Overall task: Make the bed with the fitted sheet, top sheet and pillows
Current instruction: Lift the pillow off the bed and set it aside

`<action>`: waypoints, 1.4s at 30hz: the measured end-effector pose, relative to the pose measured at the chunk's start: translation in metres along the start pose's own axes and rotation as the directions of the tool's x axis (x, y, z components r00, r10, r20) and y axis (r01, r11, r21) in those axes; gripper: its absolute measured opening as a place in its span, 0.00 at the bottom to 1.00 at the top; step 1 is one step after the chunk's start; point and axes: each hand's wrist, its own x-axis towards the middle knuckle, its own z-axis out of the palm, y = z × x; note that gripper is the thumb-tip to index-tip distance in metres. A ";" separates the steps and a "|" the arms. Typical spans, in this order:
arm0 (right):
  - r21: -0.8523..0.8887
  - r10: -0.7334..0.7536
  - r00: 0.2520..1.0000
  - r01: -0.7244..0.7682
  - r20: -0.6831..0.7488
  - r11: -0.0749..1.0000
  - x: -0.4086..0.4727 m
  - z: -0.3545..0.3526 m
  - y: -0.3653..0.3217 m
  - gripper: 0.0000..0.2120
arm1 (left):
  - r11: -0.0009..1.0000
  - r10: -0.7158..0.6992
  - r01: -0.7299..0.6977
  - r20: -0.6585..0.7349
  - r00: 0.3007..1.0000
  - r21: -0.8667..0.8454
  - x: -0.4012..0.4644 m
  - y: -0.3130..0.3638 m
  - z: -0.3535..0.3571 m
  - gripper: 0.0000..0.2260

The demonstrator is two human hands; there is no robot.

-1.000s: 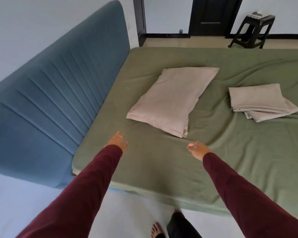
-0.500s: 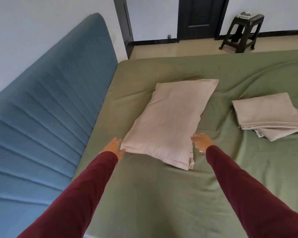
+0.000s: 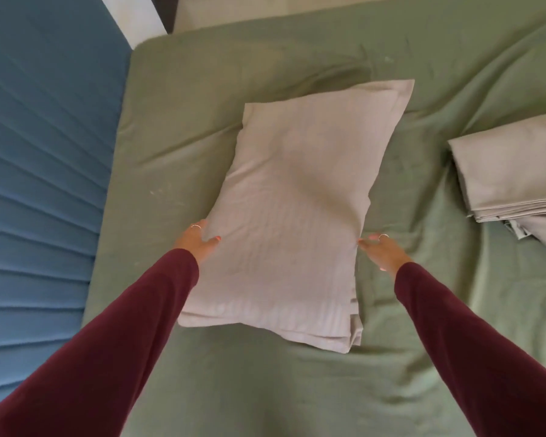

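pillow [image 3: 293,212] flat on green fitted sheet [image 3: 265,389], right of blue headboard [image 3: 44,184] | left hand [image 3: 199,241] grips its edge | right hand [image 3: 380,249] touches opposite edge, fingers spread | risk: one-sided hold, pillow sags or drags sheet into wrinkles

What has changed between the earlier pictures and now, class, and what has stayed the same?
Both hands have reached forward across the bed. The left hand now grips the pillow at its left edge, thumb on top; the right hand touches its right edge. A second ago they hovered short of it. The pillow, the folded sheets and the green sheet lie as before.
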 end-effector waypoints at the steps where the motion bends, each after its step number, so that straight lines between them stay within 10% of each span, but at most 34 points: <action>1: 0.021 0.007 1.000 -0.007 0.004 1.000 0.014 0.002 -0.002 0.27 | 0.999 -0.022 0.022 0.000 1.000 -0.029 0.016 0.002 0.004 0.27; 14: 0.447 0.042 0.999 -0.053 0.034 0.893 0.093 0.053 0.014 0.32 | 0.893 -0.348 0.374 0.143 0.927 -0.250 0.116 -0.028 0.044 0.60; 18: 0.496 0.036 0.998 -0.057 0.052 0.866 0.078 0.053 0.010 0.44 | 0.893 -0.331 0.349 0.111 0.937 -0.285 0.107 -0.010 0.040 0.38; 21: 0.491 0.009 1.000 -0.022 0.028 0.871 0.060 0.048 0.001 0.31 | 0.915 -0.253 0.267 0.087 0.964 -0.301 0.087 0.008 0.031 0.20; 28: 0.258 0.062 0.984 -0.018 -0.165 0.966 -0.005 0.014 0.009 0.35 | 0.928 -0.188 0.217 0.123 0.974 -0.304 0.005 0.009 0.019 0.29; 42: 0.064 -0.127 0.989 0.132 -0.076 0.989 -0.229 0.023 0.086 0.27 | 0.916 -0.347 0.352 0.062 0.936 -0.193 -0.284 -0.115 0.029 0.31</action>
